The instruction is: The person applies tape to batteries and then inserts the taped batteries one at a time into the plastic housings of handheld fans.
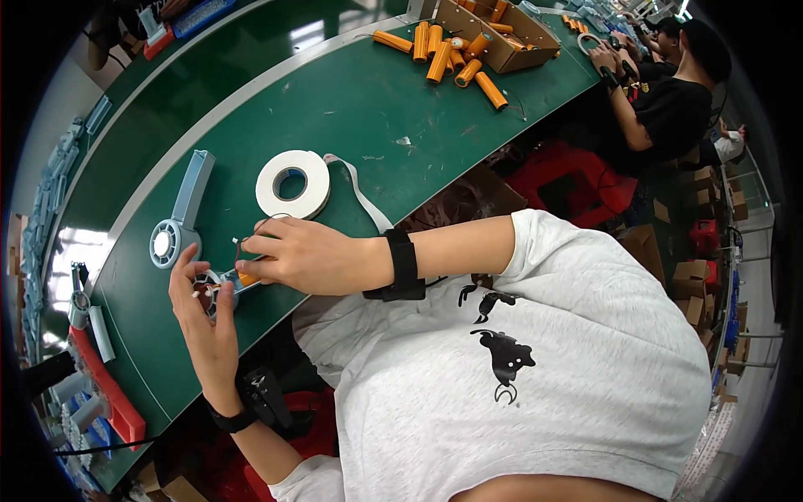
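Both of my hands meet over the near edge of the green bench. My left hand (199, 311) curls round the head of an opened small handheld fan (215, 289), whose wires show inside. Into its pale blue handle part my right hand (314, 258) presses an orange cylindrical battery (244, 277), mostly hidden under its fingers. A thin wire with a small white connector (237, 241) rises beside the right fingertips. Just beyond my hands lies another pale blue handheld fan (194, 188). A roll of white tape (269, 189) lies beyond my right hand, its loose strip trailing toward my wrist.
Several orange batteries (438, 62) lie scattered at the far right beside a cardboard box (512, 52) holding more. At the left stands a red tool or fixture (107, 385). Co-workers (669, 100) sit along the bench at right, near a red stool (577, 177).
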Tool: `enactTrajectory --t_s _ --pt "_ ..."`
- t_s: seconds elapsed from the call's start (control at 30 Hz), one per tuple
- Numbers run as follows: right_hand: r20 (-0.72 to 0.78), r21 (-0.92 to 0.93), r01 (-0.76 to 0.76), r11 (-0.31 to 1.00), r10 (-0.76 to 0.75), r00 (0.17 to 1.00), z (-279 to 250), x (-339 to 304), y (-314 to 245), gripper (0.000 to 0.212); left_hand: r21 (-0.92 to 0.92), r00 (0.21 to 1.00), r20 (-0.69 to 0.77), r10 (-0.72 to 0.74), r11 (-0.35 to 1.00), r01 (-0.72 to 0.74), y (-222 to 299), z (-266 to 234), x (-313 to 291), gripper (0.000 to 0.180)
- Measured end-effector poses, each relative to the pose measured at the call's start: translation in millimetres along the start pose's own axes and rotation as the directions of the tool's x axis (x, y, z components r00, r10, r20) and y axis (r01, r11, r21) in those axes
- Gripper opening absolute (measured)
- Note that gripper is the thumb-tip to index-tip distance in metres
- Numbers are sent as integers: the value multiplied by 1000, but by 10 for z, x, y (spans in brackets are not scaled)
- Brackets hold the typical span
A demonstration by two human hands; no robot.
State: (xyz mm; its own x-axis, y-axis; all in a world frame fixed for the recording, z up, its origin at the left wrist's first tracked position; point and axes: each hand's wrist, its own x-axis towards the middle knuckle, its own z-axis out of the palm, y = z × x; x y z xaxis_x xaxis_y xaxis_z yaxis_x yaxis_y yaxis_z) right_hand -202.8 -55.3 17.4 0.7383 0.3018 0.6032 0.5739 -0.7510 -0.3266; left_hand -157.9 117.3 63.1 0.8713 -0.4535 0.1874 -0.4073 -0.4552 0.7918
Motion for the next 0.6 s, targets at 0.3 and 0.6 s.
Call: enactTrajectory --t_s 0.3,0.6 --pt "323 -175 -13 984 70 944 -196 7 -89 21 346 982 174 79 928 -136 -15 -9 93 45" --pt "-404 222 74 972 22 915 -973 188 472 26 412 925 -2 381 843 -346 413 -22 329 44"
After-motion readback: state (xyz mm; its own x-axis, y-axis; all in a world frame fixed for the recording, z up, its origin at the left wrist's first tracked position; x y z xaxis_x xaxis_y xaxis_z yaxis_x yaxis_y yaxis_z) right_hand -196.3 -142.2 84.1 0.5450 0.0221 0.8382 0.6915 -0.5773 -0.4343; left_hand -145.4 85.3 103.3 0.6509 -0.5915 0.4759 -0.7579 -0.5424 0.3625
